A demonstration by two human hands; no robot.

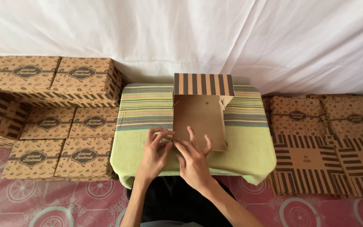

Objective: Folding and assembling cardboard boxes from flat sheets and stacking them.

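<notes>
A brown cardboard box (200, 117), half folded, lies open on the low table covered with a green striped cloth (148, 105). Its far wall, striped brown and black, stands upright. My left hand (155, 153) pinches the box's near left corner flap between thumb and fingers. My right hand (194, 157) rests right beside it, fingers spread on the near edge of the box's floor. The two hands touch each other at the corner.
Finished printed brown boxes (64, 122) are stacked in rows on the left. Flat unfolded box blanks (324, 143) lie in piles on the right. A white cloth hangs behind, and a red patterned floor mat (43, 197) lies below.
</notes>
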